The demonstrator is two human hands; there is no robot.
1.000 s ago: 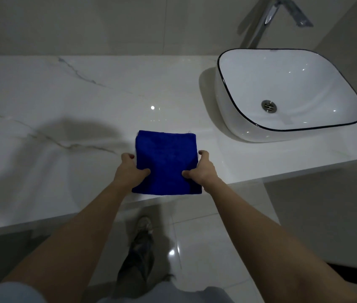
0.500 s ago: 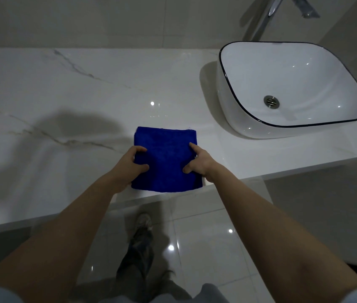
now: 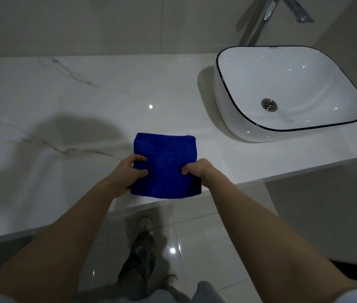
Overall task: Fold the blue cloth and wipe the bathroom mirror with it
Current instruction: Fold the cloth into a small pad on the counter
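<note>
The folded blue cloth [image 3: 165,165] lies squarish at the marble worktop [image 3: 64,101] front edge, bearing no legible label. The left hand [image 3: 127,173] and right hand [image 3: 197,171] pinch its near side edges, fingers closed on the fabric.

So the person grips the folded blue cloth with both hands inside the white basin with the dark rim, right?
Not quite. Both the left hand and right hand do grip the folded blue cloth, but it lies on the white marble counter, left of the white basin with the dark rim, as the head view shows.
</note>
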